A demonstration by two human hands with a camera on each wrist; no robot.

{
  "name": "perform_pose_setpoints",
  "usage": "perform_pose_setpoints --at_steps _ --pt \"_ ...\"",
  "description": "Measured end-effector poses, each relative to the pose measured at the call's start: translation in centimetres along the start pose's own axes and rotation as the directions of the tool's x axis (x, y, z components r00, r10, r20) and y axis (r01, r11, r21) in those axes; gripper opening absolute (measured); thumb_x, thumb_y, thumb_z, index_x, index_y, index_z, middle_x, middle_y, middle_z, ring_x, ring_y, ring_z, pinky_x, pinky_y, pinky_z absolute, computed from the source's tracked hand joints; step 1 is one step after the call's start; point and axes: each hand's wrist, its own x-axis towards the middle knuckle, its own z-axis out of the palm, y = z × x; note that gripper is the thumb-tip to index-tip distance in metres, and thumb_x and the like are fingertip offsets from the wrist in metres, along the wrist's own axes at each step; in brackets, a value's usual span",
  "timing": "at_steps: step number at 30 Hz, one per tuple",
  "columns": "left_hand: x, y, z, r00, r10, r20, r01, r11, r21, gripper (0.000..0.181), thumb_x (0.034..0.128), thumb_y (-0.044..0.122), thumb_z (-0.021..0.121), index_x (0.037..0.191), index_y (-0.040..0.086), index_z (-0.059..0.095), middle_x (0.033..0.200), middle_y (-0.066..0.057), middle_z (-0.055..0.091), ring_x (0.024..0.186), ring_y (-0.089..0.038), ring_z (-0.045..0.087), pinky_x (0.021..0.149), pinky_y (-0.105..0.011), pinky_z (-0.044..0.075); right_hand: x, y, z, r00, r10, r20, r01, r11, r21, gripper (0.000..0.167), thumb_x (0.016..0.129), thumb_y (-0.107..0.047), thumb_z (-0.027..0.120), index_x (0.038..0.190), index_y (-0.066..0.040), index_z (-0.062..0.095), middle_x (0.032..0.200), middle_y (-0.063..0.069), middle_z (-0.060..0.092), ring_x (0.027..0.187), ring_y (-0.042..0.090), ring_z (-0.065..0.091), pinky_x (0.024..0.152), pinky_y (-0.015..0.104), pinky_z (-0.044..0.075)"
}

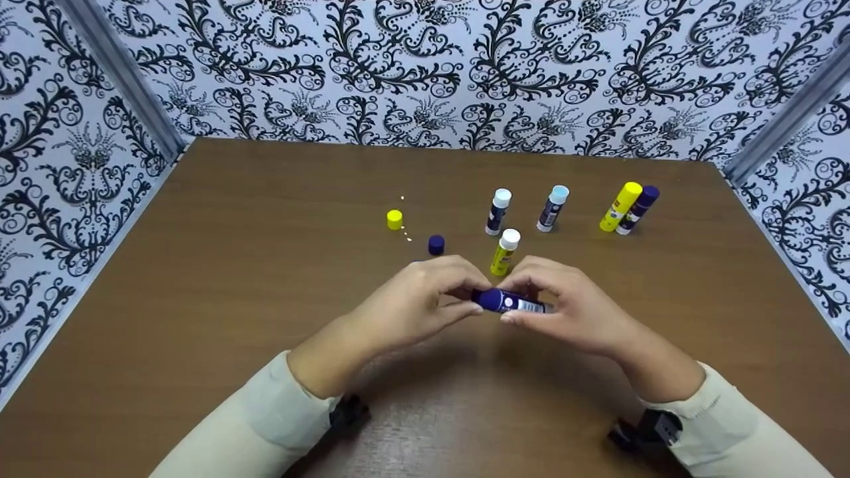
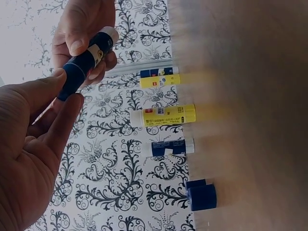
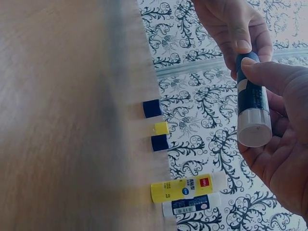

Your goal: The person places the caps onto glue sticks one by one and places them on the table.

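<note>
A dark blue glue stick [image 1: 508,301] is held level above the table between both hands. My left hand [image 1: 425,295] pinches its dark blue cap end [image 2: 72,79] between thumb and fingers. Round the labelled body and near the white base [image 3: 255,129], my right hand [image 1: 571,302] grips it. Just beyond the hands stands an uncapped yellow glue stick [image 1: 506,252] with a white top. Behind it are two uncapped blue glue sticks [image 1: 498,211], the other [image 1: 552,208] farther right. Whether the cap sits fully on the held stick, I cannot tell.
A yellow cap [image 1: 394,220] and a dark blue cap [image 1: 436,245] lie left of the standing sticks, with small white crumbs nearby. Another blue cap [image 3: 152,108] is mostly hidden by my left hand in the head view. Capped yellow [image 1: 621,207] and blue [image 1: 638,210] sticks stand together at right.
</note>
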Motion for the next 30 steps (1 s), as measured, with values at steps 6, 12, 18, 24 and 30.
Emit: perform_pose_setpoints --at_steps 6,12,18,24,30 --pt "0.8 0.2 -0.5 1.000 0.016 -0.009 -0.016 1.000 0.025 0.026 0.0939 0.008 0.076 0.119 0.001 0.073 0.115 -0.009 0.071 0.107 -0.016 0.072 0.094 -0.016 0.058 0.1 -0.2 -0.6 0.999 0.023 -0.031 -0.023 1.000 0.001 0.027 0.090 -0.012 0.082 0.114 -0.021 0.073 0.103 -0.006 0.068 0.088 0.012 0.062 0.080 0.021 0.055" --pt "1.9 0.3 -0.9 0.998 0.048 -0.032 -0.047 0.999 0.025 0.026 0.0949 0.009 0.075 0.119 0.000 0.072 0.116 -0.010 0.071 0.107 -0.016 0.073 0.094 -0.015 0.057 0.3 -0.4 -1.2 0.995 0.018 -0.099 -0.017 1.000 0.009 0.030 0.088 -0.006 0.083 0.114 -0.017 0.074 0.103 -0.003 0.069 0.087 0.013 0.063 0.080 0.020 0.055" --pt "2.7 0.0 -1.2 0.997 0.049 -0.058 -0.048 0.998 0.029 0.027 0.0965 0.013 0.074 0.121 0.001 0.071 0.117 -0.009 0.071 0.108 -0.015 0.072 0.095 -0.016 0.057 0.2 -0.3 -1.7 0.984 0.053 -0.170 -0.051 0.999 0.021 0.032 0.085 -0.002 0.084 0.113 -0.015 0.075 0.104 -0.002 0.070 0.087 0.014 0.063 0.079 0.020 0.054" --pt "2.9 -0.8 -1.3 0.994 0.018 -0.105 -0.017 1.000 0.016 0.030 0.0954 0.011 0.075 0.124 0.003 0.071 0.116 -0.008 0.071 0.108 -0.016 0.071 0.095 -0.018 0.058 0.1 -0.2 -2.0 0.970 0.071 -0.232 -0.058 0.996 0.062 0.033 0.084 0.003 0.083 0.113 -0.011 0.075 0.105 0.002 0.070 0.089 0.015 0.063 0.079 0.020 0.056" --pt "3.0 -1.7 -1.5 0.990 -0.035 -0.133 0.038 0.999 0.021 0.033 0.0965 0.013 0.075 0.128 0.006 0.070 0.117 -0.007 0.070 0.106 -0.017 0.071 0.094 -0.022 0.060 0.0 -0.2 -2.5 0.952 0.104 -0.288 -0.083 0.993 0.086 0.033 0.084 0.006 0.081 0.113 -0.007 0.074 0.106 0.003 0.070 0.092 0.016 0.064 0.082 0.019 0.057"
